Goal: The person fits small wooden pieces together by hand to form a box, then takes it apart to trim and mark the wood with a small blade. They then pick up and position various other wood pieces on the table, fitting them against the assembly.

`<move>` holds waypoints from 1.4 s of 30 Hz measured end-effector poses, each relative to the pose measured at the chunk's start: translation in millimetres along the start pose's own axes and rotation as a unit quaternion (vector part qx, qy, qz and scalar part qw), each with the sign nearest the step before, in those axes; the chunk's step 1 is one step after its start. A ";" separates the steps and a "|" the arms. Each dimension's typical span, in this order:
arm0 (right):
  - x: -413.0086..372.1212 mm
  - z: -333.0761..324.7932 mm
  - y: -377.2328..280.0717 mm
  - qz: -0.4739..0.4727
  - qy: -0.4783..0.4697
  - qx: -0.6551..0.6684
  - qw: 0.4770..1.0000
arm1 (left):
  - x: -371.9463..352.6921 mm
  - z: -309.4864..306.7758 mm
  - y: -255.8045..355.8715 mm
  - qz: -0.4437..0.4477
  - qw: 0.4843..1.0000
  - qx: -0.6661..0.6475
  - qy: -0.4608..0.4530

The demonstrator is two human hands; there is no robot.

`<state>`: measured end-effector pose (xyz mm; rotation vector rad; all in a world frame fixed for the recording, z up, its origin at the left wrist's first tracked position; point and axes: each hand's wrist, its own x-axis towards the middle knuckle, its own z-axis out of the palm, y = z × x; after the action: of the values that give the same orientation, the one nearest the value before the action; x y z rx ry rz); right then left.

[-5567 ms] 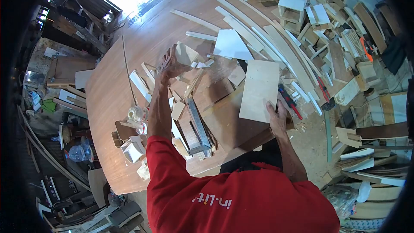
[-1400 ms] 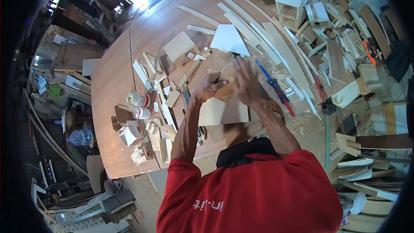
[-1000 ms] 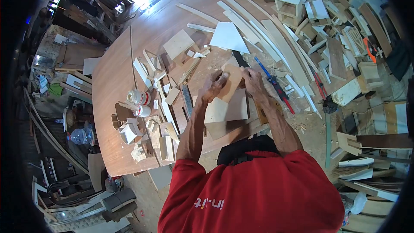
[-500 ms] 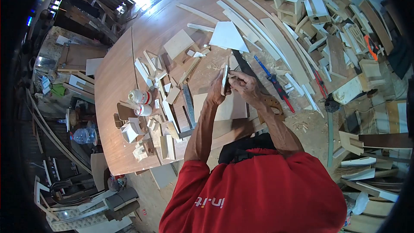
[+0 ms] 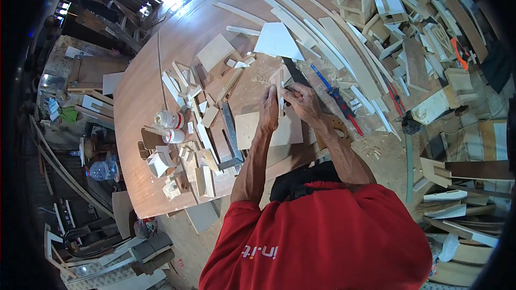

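My left hand [image 5: 269,110] is closed around the left side of a small, narrow wooden piece [image 5: 281,94], held up over the table. On its right side, my right hand [image 5: 303,102] pinches at the same piece with bent fingers. Beneath both hands lies a flat pale board [image 5: 290,129]. A dark metal square [image 5: 231,134] rests to the left of my left forearm. Right of my right hand is a blue and red tool [image 5: 338,99], beside a long dark strip [image 5: 301,75].
Two glue jars [image 5: 169,120] and small wood blocks stand on the table [image 5: 134,86] at left. A white board [image 5: 279,41] and long strips [image 5: 344,53] lie beyond the hands. Wooden boxes [image 5: 353,0] and offcuts are heaped at upper right.
The held piece has turned, so more of its wooden face shows. Both hands remain on it, with the right fingers slightly shifted. The whole view has moved a little.
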<state>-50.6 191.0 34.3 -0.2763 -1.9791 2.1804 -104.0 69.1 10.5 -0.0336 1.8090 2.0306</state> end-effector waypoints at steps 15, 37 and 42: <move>-80.5 -93.5 15.7 0.007 -0.005 -0.425 0.905 | -12.0 -31.3 -18.8 -0.013 0.997 -0.039 0.067; -97.2 -71.1 26.6 -0.071 0.012 -0.608 0.791 | -60.8 -60.3 -27.2 0.023 0.984 -0.031 0.175; -70.1 -26.7 17.0 -0.125 -0.020 -0.374 0.919 | -67.9 -41.9 -34.4 0.009 0.984 -0.037 0.173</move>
<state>23.8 196.9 15.8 -0.0634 -2.6183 1.2082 -41.7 11.7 -8.8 -0.4175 1.9356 2.2127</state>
